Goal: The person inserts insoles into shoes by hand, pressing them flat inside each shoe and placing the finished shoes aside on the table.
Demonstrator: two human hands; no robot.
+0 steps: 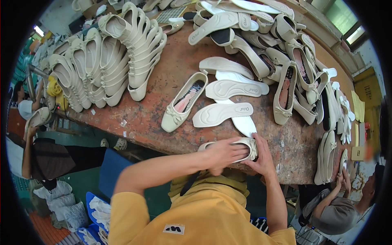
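A cream ballet flat with a bow at its toe lies sideways at the table's near edge, close to my body. My left hand is closed over its heel end, the fingers reaching inside the opening. Around the toe, beside the bow, my right hand is wrapped, thumb on the near side. What lies under my left fingers inside the shoe is hidden. Just beyond are cream padded insoles on white insole pieces. Left of these sits another flat, its patterned, pinkish inside showing.
Nested stacks of cream flats stand on the worn reddish table at the left. Shoes and insoles heap up at the far right. A paired stack is at the right edge. Co-workers handle shoes on both sides.
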